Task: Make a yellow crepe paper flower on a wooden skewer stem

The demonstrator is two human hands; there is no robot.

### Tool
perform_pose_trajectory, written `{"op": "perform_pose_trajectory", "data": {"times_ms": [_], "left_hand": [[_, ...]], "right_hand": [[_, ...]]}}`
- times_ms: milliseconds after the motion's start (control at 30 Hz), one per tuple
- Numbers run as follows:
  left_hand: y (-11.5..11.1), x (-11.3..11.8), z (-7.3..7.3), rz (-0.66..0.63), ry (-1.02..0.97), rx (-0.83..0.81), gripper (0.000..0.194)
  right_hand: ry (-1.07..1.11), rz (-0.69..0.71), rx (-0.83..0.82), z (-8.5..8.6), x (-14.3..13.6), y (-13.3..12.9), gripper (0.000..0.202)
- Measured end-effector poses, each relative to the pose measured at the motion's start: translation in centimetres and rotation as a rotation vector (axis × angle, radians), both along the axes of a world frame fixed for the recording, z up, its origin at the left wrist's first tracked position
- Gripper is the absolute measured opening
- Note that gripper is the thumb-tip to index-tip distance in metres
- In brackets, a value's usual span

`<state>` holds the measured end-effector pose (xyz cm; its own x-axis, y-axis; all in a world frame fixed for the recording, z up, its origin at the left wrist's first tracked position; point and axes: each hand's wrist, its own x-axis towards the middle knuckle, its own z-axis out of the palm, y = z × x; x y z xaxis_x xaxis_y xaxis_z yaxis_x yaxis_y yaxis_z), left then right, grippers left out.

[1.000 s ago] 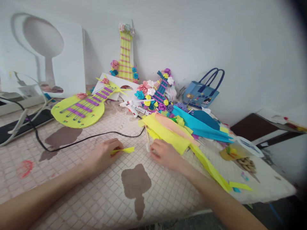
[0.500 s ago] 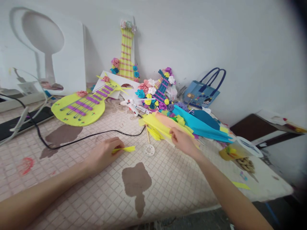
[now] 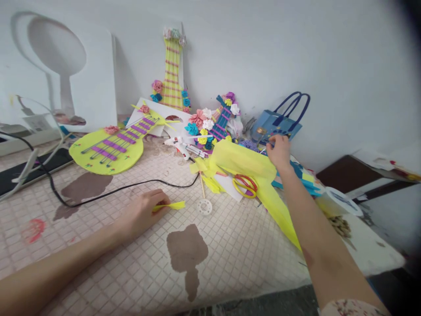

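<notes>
My left hand [image 3: 148,213] rests on the tiled-pattern cloth, closed on a small yellow paper strip [image 3: 177,205] that sticks out to the right. My right hand [image 3: 279,151] is raised in front of the blue bag [image 3: 271,125], its fingers bent; what they hold, if anything, is too small to make out. Yellow crepe paper [image 3: 245,160] spreads below and left of it and trails toward the table's front. Scissors with red and yellow handles [image 3: 245,186] lie by a white paper piece. Left of them is a clear perforated disc [image 3: 204,206] with a wooden stick.
A yellow paper guitar [image 3: 107,151] lies at the left, near a black cable [image 3: 112,188]. The white glue gun [image 3: 179,145] is at the centre. Paper flowers [image 3: 207,125] stand behind. At the right are a plastic tub [image 3: 342,202] and blue paper [image 3: 304,182].
My right hand has moved up and right from the paper pile. The yellow crepe paper now spreads wider, and the scissors have come into sight. My left hand has stayed in place.
</notes>
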<state>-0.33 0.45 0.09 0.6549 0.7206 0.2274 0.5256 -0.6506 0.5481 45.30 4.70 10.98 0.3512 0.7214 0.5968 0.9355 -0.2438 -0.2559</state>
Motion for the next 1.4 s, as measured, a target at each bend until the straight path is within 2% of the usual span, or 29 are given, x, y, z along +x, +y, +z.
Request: {"op": "perform_pose_trajectory", "data": {"times_ms": [67,133,233,333,433,500,567,667,733,800,1000,1167,1300,1400], "left_hand": [[0.0,0.0,0.0,0.000,-0.006,0.005,0.012],[0.2,-0.1,-0.2,0.002,-0.021,0.013,0.011],[0.6,-0.2,-0.6,0.011,-0.060,0.020,0.010],[0.7,-0.2,-0.6,0.029,-0.108,0.016,0.008],[0.3,-0.1,0.0,0.037,-0.138,0.010,0.008],[-0.1,0.0,0.4,0.034,-0.160,0.016,0.008],[-0.4,0.1,0.6,0.035,-0.167,0.011,0.008],[-0.6,0.3,0.5,0.008,-0.119,-0.031,0.008],[-0.5,0.5,0.3,-0.002,-0.095,-0.052,0.007],[-0.4,0.5,0.1,0.005,-0.098,-0.053,0.007],[-0.2,0.2,0.3,0.051,-0.211,-0.020,0.010],[0.0,-0.1,0.8,0.116,-0.271,-0.029,0.010],[0.1,-0.1,1.1,0.136,-0.258,-0.031,0.010],[0.0,0.1,1.2,0.116,-0.277,-0.020,0.011]], "right_hand": [[-0.025,0.080,0.105,-0.6,-2.1,-0.7,0.019],[0.052,0.242,0.124,-1.7,-4.9,-1.7,0.012],[0.285,0.446,0.004,-4.1,-9.1,-2.9,0.017],[0.326,0.537,-0.082,-6.2,-12.2,-3.8,0.018],[0.355,0.620,-0.171,-7.0,-14.1,-4.7,0.019],[0.366,0.705,-0.288,-6.8,-15.1,-5.5,0.021],[0.336,0.824,-0.488,-6.5,-15.9,-6.4,0.021],[0.218,0.956,-0.743,-6.6,-17.1,-7.6,0.047],[0.142,0.979,-0.798,-6.9,-17.7,-8.1,0.052],[0.113,0.989,-0.794,-7.0,-18.3,-8.4,0.046],[0.206,1.024,-0.640,-7.0,-20.6,-8.7,0.050],[0.213,1.019,-0.609,-8.1,-21.6,-8.4,0.057],[0.251,1.035,-0.626,-8.2,-21.0,-7.9,0.048],[0.365,0.976,-0.524,-8.0,-20.9,-7.7,0.035]]}}
